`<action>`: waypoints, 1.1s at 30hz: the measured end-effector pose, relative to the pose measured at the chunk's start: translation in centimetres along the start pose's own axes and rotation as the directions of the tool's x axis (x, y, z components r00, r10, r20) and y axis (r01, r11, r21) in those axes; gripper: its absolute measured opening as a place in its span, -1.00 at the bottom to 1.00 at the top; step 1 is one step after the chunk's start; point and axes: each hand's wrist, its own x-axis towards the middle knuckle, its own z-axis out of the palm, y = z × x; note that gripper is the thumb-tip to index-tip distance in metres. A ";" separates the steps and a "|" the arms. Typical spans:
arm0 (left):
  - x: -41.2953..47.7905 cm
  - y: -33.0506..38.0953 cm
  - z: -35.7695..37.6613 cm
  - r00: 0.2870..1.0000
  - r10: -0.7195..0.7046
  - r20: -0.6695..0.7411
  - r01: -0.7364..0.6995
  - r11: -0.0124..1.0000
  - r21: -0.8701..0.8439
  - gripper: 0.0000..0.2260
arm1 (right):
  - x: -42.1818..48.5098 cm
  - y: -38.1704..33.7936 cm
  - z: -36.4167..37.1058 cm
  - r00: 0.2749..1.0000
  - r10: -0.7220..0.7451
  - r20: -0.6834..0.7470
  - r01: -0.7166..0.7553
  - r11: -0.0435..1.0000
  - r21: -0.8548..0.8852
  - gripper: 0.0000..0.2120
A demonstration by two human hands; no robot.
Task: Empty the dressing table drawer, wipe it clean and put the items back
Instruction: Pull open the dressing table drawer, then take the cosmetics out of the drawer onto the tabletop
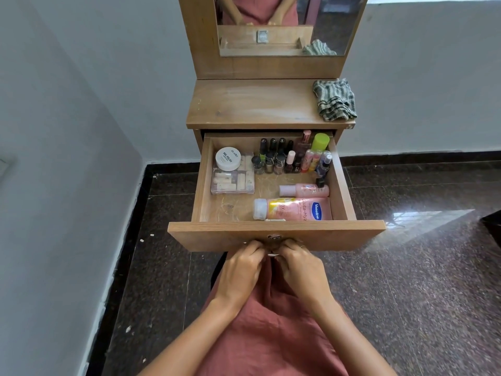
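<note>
1. The left hand (pixel 240 270) and the right hand (pixel 301 270) are meeting side by side at the lower edge of the drawer front (pixel 217 236), just below its round metal fitting (pixel 273 236).
2. Both hands are curling their fingers in against that edge and gripping it. The fingertips are hidden behind the knuckles.
3. The drawer (pixel 202 183) is standing pulled out from the dressing table, with its items inside.
4. A Vaseline lotion bottle (pixel 295 208) is lying on its side along the front wall. A smaller pink bottle (pixel 303 190) is lying just behind it.
5. A white jar (pixel 228 158) is sitting on a clear plastic case (pixel 233 183) at the left rear.
6. Nail polish bottles (pixel 273 158) are standing upright in rows at the rear. A green-capped bottle (pixel 320 143) is standing in the right rear corner.
7. A striped cloth (pixel 334 100) is lying crumpled at the right end of the tabletop (pixel 257 104), and the mirror (pixel 330 25) behind is reflecting it.
8. A rust-pink garment (pixel 271 335) is hanging between the forearms, above the dark speckled floor (pixel 406 294).
</note>
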 end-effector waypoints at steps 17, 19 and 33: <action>2.5 4.4 -5.6 0.988 0.018 -0.155 -0.074 0.929 -0.361 -0.84 | 1.3 -0.4 -8.8 0.998 0.066 -0.007 -0.062 0.965 0.254 -0.83; 4.0 5.0 -6.5 0.985 -0.022 -0.169 -0.046 0.919 -0.391 -0.84 | 2.0 -0.2 -9.4 0.995 0.093 -0.024 -0.083 0.960 0.266 -0.84; 13.3 1.4 -5.7 0.921 -0.199 0.333 0.228 0.972 -0.049 -0.59 | 11.2 4.6 -8.7 0.980 0.172 0.100 -0.190 0.957 0.219 -0.79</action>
